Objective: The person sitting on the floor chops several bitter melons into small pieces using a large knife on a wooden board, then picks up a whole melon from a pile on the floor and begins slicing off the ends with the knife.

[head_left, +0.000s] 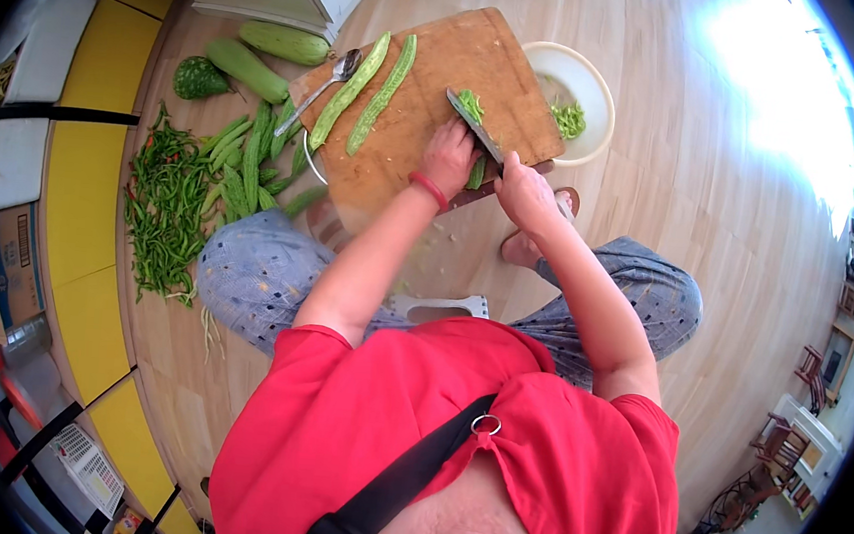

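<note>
My right hand (525, 192) is wrapped round the handle of a kitchen knife (474, 122), its blade slanting over the right part of the wooden cutting board (434, 52). Beside the blade, my left hand (449, 156) presses down with curled fingers on a bitter melon half (476, 174), mostly hidden under the hand. Thin green slices (471, 104) lie just past the blade. Two hollowed bitter melon halves (381, 95) rest lengthwise on the board's left part. A metal spoon (345, 66) leans across the board's left edge.
A white bowl (605, 110) with green slices stands right of the board. On the floor to the left are green chilies (166, 206), whole bitter melons (253, 158), long pale-green gourds (247, 69) and a round dark-green squash (199, 78). Yellow cabinets (89, 170) line the left side.
</note>
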Action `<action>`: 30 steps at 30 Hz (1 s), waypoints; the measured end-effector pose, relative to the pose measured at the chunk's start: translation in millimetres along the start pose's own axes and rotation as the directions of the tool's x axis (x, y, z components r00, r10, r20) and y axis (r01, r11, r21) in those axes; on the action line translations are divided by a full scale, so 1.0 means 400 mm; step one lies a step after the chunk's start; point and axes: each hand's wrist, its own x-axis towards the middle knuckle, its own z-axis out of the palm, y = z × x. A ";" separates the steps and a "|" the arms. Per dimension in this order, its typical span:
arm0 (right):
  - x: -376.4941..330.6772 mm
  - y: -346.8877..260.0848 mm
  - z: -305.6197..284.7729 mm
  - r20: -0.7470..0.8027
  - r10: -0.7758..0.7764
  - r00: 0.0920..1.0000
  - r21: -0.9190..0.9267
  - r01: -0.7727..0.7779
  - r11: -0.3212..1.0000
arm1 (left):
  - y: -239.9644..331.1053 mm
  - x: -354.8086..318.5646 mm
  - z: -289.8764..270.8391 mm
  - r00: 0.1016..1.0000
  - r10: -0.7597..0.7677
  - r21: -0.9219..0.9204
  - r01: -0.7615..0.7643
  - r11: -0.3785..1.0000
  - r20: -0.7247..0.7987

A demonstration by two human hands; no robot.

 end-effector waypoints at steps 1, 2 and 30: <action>0.018 -0.006 0.009 -0.026 -0.025 0.999 0.022 0.026 0.999 | -0.004 0.001 -0.007 1.000 0.001 0.016 -0.001 1.000 0.017; 0.020 -0.004 0.009 -0.031 -0.016 0.999 0.030 0.017 0.999 | -0.005 0.002 -0.011 1.000 0.015 0.030 -0.015 0.999 -0.009; -0.009 -0.032 -0.013 0.023 0.013 1.000 0.004 -0.014 1.000 | -0.012 -0.009 0.002 0.992 0.020 -0.002 -0.020 1.000 -0.122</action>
